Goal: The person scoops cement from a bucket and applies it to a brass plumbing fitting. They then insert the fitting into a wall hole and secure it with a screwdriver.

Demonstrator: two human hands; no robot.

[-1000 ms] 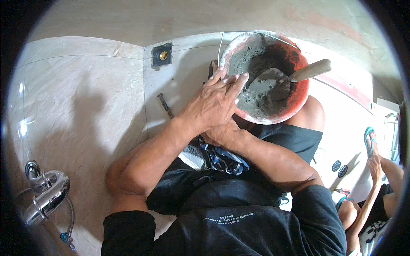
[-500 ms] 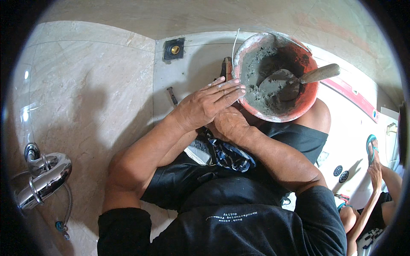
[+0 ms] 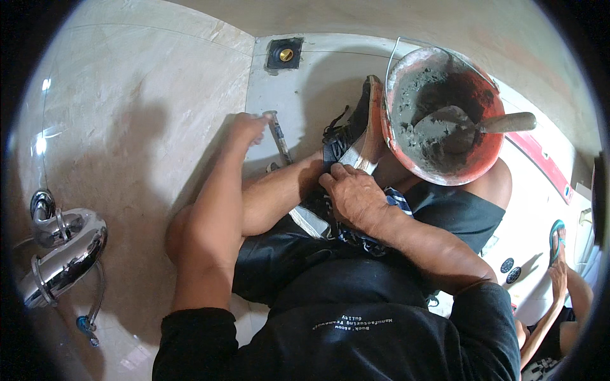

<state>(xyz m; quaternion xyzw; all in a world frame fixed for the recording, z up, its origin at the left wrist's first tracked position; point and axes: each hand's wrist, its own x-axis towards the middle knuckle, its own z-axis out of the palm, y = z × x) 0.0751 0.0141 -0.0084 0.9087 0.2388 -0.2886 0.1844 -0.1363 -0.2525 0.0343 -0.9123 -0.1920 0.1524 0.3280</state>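
Reaching left hand (image 3: 246, 129) closes fingers on top end of slim metal tool (image 3: 277, 138) lying on pale floor tile (image 3: 305, 89). Tool looks light, rigid, likely slippery; hold near handle end. Right hand (image 3: 356, 198) rests on shoe (image 3: 352, 136), fingers curled, grasp unclear.

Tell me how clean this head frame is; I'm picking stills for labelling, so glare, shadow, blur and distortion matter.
Head view: strong fisheye bend, black corners, tile joints curving near the rim; a bright glare spot on the glossy wall tile; the person's soft shadow falls over the tiles by the left hand; chrome tap mirrors highlights; right hand and mortar bucket sharp, with no obvious motion blur.
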